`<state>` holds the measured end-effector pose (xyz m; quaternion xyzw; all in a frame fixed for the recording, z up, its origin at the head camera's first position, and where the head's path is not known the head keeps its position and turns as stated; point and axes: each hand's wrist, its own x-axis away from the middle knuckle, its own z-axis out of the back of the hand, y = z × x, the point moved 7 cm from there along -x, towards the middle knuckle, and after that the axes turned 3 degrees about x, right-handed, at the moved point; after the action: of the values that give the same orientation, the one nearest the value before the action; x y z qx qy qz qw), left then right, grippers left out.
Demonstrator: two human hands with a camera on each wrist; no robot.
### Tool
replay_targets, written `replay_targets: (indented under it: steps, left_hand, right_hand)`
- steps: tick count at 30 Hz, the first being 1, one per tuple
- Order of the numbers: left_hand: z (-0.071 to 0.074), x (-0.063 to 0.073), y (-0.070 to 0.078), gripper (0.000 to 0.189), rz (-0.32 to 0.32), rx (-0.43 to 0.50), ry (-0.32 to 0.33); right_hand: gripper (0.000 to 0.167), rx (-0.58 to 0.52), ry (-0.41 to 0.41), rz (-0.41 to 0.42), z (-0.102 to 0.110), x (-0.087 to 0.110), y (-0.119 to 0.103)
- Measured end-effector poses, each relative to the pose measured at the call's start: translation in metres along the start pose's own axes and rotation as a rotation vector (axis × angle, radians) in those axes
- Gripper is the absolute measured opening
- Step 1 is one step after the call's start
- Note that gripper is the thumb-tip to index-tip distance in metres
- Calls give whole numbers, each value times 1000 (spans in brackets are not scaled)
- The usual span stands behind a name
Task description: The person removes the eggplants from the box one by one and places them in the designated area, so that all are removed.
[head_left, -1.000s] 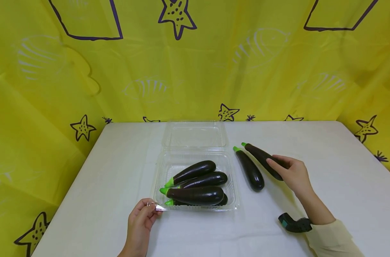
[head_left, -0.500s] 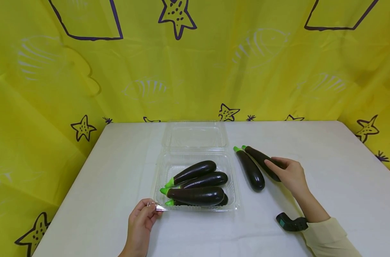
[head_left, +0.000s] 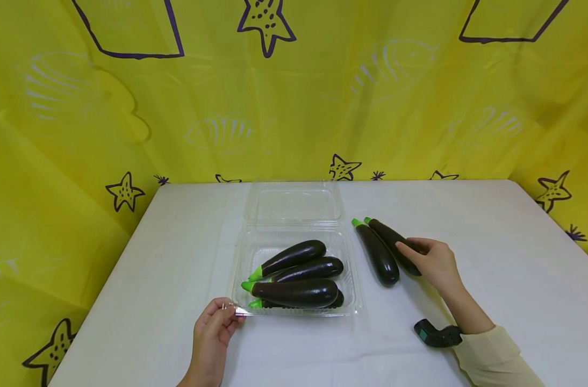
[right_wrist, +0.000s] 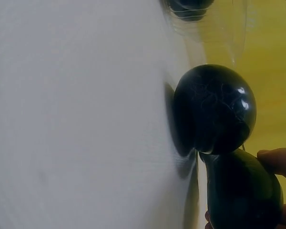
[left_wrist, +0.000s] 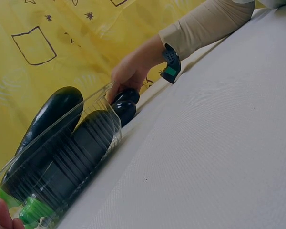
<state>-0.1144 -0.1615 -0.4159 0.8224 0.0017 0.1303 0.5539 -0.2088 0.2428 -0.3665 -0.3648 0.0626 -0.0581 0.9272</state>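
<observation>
Both hands are engaged, with 12 o'clock taken as the table's far edge in the head view. At the 8 o'clock corner of the clear container [head_left: 349, 269], the left hand [head_left: 214, 328] pinches the rim between thumb and curled fingers. Over at 3 o'clock, outside the container, the right hand [head_left: 436, 263] grips the held eggplant [head_left: 389, 237] near its blunt end, its grasp only as wide as the fruit.

Within the last second, that eggplant's blunt end has swung in toward the loose eggplant [head_left: 378, 257] at its 8 o'clock side, narrowing the gap; in the right wrist view the two appear to touch. This reads as either settling it down or getting a firmer hold; which one cannot be told. The four packed eggplants [head_left: 296, 293] look unmoved, so the container's filling seems no further along.

The right forearm comes in from 5 o'clock, thumb on the eggplant's 9 o'clock side, fingers over the other; the stem points to 10 or 11 o'clock. The left forearm rises from 7 o'clock, its hold unchanged. At 12 o'clock the lid [head_left: 294, 204] lies folded back.
</observation>
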Motion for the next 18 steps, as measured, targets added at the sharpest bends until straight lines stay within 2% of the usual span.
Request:
replay_targets:
  steps: [8, 18]
  left_hand:
    - [0, -1, 0, 12, -5, 13, -10]
    - [0, 0, 1, 13, -37, 27, -36]
  right_hand:
    - [53, 29, -26, -10, -4, 3, -1]
    - [50, 60, -9, 4, -4, 4, -4]
